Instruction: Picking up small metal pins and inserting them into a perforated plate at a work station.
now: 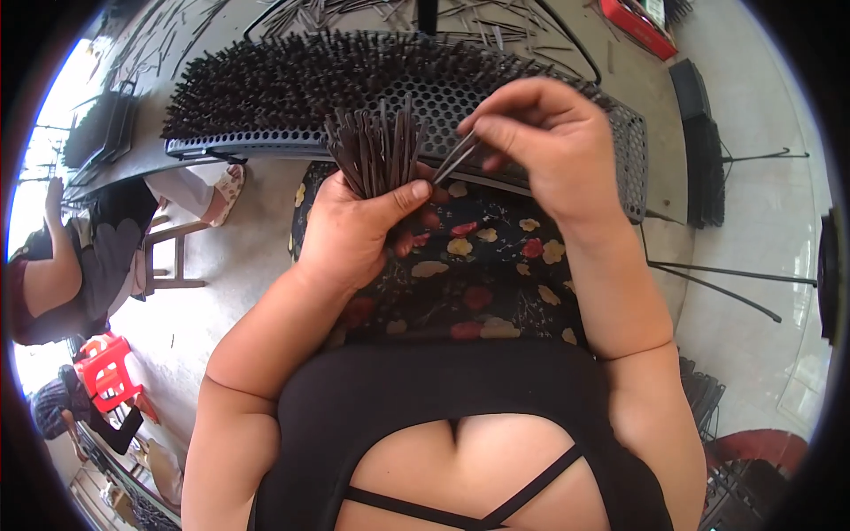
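Note:
My left hand (341, 230) is closed around a bundle of thin dark strips (372, 150), their tops fanning upward. Pinched between thumb and fingers of my right hand (562, 146) are thin grey-brown strips (455, 160), perhaps two. Their lower ends come close to my left thumb; whether they touch it I cannot tell. Behind both hands lies a black perforated rack (632, 146) with round holes. Many dark strips (266, 84) stand packed upright in its left and far parts, while bare holes show toward the near right.
Loose strips (500, 34) lie scattered on the table beyond the rack. A red box (639, 28) is at the far right. Another black filled rack (704, 168) stands to the right. At left are a seated person (53, 274), a wooden stool (180, 257) and a red chair (108, 372).

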